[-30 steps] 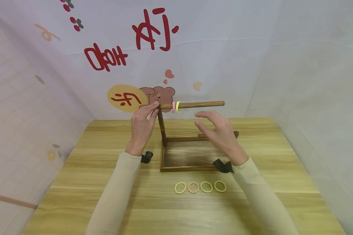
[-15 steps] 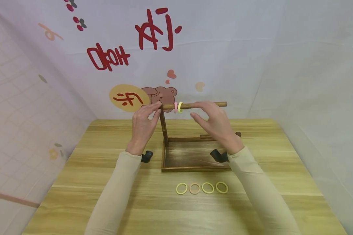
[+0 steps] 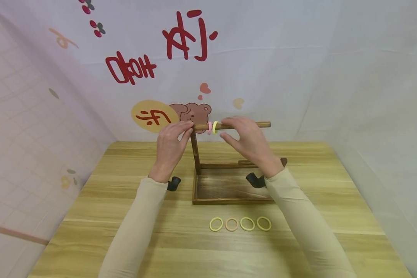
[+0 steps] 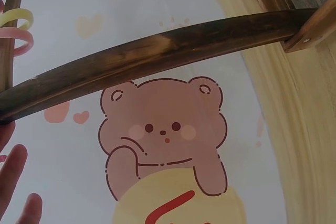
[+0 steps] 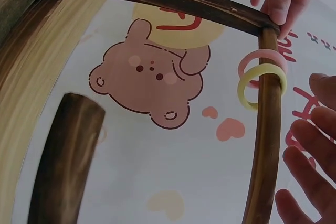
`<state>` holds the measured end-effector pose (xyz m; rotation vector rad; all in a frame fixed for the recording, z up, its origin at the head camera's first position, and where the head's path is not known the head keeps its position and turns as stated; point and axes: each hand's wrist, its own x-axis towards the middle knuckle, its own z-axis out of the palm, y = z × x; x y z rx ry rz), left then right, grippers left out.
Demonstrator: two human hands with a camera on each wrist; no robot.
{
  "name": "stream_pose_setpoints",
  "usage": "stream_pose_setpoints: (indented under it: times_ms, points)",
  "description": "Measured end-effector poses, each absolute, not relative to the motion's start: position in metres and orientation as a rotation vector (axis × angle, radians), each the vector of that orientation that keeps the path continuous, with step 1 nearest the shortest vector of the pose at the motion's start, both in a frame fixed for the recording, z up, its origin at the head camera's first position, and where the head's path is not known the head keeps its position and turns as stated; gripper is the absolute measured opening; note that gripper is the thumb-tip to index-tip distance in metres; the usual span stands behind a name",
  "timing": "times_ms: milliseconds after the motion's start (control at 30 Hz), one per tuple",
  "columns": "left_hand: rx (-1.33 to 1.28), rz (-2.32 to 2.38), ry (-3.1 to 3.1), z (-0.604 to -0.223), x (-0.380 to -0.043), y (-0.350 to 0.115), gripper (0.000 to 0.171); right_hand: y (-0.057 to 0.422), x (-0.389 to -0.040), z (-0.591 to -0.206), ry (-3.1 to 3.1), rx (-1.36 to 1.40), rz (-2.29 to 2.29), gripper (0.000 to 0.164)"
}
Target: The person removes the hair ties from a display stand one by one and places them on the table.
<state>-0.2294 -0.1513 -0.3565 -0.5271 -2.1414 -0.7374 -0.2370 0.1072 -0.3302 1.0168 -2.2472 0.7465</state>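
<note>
A dark wooden stand point(image 3: 196, 148) has an upright post with a round rod point(image 3: 258, 124) reaching right from its top. On the rod hang a pink ring point(image 3: 210, 128) and a yellow ring point(image 3: 215, 127), side by side near the post; they show close up in the right wrist view. My left hand point(image 3: 172, 144) pinches the corner where post and rod meet. My right hand point(image 3: 248, 139) is at the rod just right of the yellow ring, thumb below and forefinger at rod height. Its fingers point(image 5: 310, 140) look spread and hold nothing in the right wrist view.
Several rings lie in a row in front of the stand's tray base point(image 3: 229, 201): yellow ones point(image 3: 247, 229) and an orange one point(image 3: 231, 230). A second, shorter wooden piece point(image 5: 65, 156) rises at the right end. Behind the wooden table point(image 3: 125, 216) hangs a printed cloth point(image 3: 264, 58).
My right hand has moved left and slightly up to the rod, close to the yellow ring. My left hand stays at the corner. The rings on the rod keep their places.
</note>
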Motion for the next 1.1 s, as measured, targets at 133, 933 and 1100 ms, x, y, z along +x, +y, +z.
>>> stream_pose_setpoints:
  times_ms: [133,933,1100]
  points:
    - [-0.536,-0.713,-2.158,-0.354,-0.229,-0.151,0.021,0.103,-0.239,-0.328,-2.304,1.008,0.696,0.042]
    - [-0.542,-0.659,-2.142,-0.355,-0.23,-0.149,0.02,0.093,-0.252,-0.324,-2.517,0.975,0.506,0.058]
    - [-0.536,-0.681,-2.144,-0.356,-0.23,-0.149,0.02,0.091,-0.254,-0.323,-2.551,0.97,0.491,0.058]
